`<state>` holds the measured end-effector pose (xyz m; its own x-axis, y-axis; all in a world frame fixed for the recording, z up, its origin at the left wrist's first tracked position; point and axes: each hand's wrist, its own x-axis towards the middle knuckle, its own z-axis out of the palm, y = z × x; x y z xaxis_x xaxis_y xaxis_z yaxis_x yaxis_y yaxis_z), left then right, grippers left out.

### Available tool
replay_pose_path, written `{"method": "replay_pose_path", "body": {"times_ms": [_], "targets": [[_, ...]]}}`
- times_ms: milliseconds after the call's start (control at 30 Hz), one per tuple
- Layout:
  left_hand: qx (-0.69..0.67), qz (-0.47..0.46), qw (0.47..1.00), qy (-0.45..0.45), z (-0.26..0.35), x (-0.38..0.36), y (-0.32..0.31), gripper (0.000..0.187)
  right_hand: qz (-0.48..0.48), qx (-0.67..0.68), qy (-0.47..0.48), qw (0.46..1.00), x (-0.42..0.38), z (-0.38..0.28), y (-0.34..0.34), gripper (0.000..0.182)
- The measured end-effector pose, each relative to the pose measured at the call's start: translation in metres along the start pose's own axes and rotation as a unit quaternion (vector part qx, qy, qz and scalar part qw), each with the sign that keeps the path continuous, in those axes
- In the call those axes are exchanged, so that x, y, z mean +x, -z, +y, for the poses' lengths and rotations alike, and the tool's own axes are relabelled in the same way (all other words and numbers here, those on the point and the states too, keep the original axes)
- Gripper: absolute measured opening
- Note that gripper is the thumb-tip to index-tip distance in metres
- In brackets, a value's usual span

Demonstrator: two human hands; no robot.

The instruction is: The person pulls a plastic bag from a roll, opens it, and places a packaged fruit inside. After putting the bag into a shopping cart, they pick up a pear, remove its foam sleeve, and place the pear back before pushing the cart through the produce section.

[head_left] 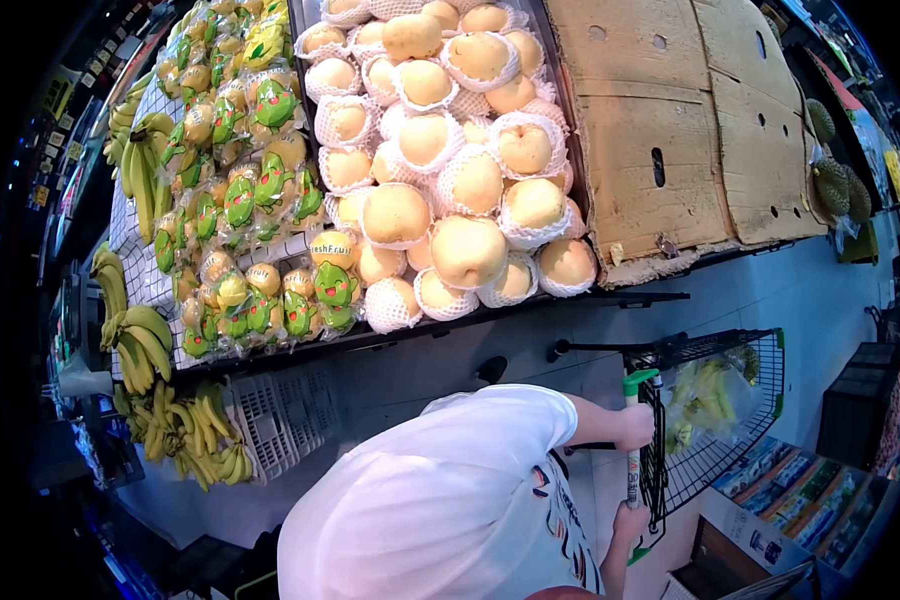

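Left hand: closed around cart handle.
Right hand: holding cart handle, fingers partly hidden.
Bag: in cart, yellow stuff inside blurry.
Round fruit: near cart, top cut off.

The left hand and right hand grip the handle of a black cart.

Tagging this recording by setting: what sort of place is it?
Most likely a supermarket's produce section: yellow fruit in foam nets fills a display, with bananas further left, and a person holds a shopping cart.
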<state>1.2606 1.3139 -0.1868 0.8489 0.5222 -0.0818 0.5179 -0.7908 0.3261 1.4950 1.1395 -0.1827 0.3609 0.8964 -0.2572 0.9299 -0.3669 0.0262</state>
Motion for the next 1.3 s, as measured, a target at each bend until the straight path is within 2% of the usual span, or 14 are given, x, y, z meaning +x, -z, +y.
{"method": "replay_pose_path", "body": {"times_ms": [200, 333, 433, 533, 600, 667, 800, 867, 967, 1067, 1100, 1167, 1233, 1300], "targets": [[0.032, 0.007, 0.999, -0.003, 0.005, -0.028, 0.01, 0.014, 0.023, 0.015, 0.026, 0.999, -0.01, 0.007, -0.013, 0.024], [0.048, 0.123, 0.99, 0.052, 0.016, -0.043, -0.02, 0.013, 0.103, 0.006, 0.067, 0.992, -0.033, -0.007, -0.006, 0.024], [0.063, 0.243, 0.957, 0.144, 0.036, -0.059, -0.022, 0.024, 0.11, -0.005, 0.046, 0.993, -0.045, -0.018, -0.003, 0.022], [0.045, 0.282, 0.95, 0.129, 0.045, -0.075, -0.011, 0.03, 0.12, -0.003, 0.028, 0.992, -0.057, -0.03, 0.006, 0.022], [-0.02, 0.207, 0.973, 0.101, 0.046, -0.085, 0.005, 0.037, 0.126, -0.005, 0.046, 0.991, -0.055, -0.02, -0.003, 0.02], [-0.084, 0.189, 0.975, 0.075, 0.041, -0.087, 0.002, 0.041, 0.136, -0.005, 0.068, 0.988, -0.055, -0.016, -0.004, 0.025], [-0.259, 0.364, 0.891, 0.084, 0.055, -0.107, 0.014, 0.036, 0.146, 0.031, 0.109, 0.983, -0.052, -0.011, -0.006, 0.02], [-0.263, 0.431, 0.853, 0.132, 0.064, -0.15, 0.046, 0.034, 0.141, 0.062, 0.136, 0.979, -0.059, -0.012, -0.003, 0.019], [-0.131, 0.546, 0.803, 0.201, 0.044, -0.243, 0.096, 0.032, 0.305, 0.111, 0.252, 0.912, -0.062, -0.025, -0.001, 0.027], [0.004, 0.639, 0.7, 0.318, -0.011, -0.344, 0.128, 0.029, 0.411, 0.079, 0.219, 0.881, -0.094, -0.058, -0.002, 0.034], [0.055, 0.617, 0.682, 0.389, -0.03, -0.379, 0.134, 0.035, 0.371, 0.116, 0.211, 0.897, -0.1, -0.064, -0.018, 0.033], [0.097, 0.542, 0.677, 0.488, -0.067, -0.437, 0.149, 0.056, 0.096, 0.308, 0.126, 0.938, -0.114, -0.09, -0.047, 0.033], [0.103, 0.48, 0.679, 0.546, -0.09, -0.469, 0.16, 0.079, -0.05, 0.447, -0.013, 0.893, -0.123, -0.119, -0.092, 0.03], [0.065, 0.429, 0.7, 0.568, -0.11, -0.482, 0.163, 0.089, -0.143, 0.428, -0.044, 0.891, -0.112, -0.11, -0.168, 0.028]]}}
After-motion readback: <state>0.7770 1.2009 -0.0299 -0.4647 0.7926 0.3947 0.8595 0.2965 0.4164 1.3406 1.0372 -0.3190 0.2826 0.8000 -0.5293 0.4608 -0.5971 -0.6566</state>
